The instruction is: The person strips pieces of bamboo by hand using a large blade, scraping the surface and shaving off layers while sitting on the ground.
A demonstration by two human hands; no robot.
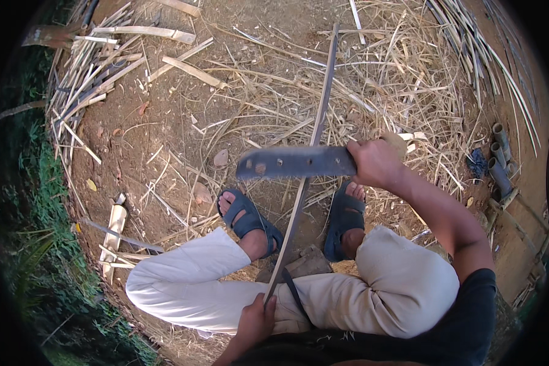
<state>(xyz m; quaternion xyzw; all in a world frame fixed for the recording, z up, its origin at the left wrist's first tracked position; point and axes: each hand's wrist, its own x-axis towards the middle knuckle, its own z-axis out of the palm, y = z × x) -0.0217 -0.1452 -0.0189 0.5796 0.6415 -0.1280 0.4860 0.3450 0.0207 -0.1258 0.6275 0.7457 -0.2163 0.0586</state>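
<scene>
Low in front of my lap, my left hand (256, 320) is closed around the near end of a long, thin bamboo strip (295, 213). The strip slants up and away between my feet, its far end over the littered ground. My right hand (377, 162) grips a machete by its handle, most of which the fist hides. Its wide dark blade (294, 162) has several holes and points left, slightly blurred. The blade crosses over the strip about midway; whether the two touch, I cannot tell.
My sandalled feet (244, 213) flank the strip, with a wooden block (311, 266) between them. Shavings (402, 79) cover the ground ahead. Split bamboo (91, 85) is piled at far left, long strips (470, 55) at far right. Bamboo tubes (500, 174) lie right; green plants (49, 201) border the left.
</scene>
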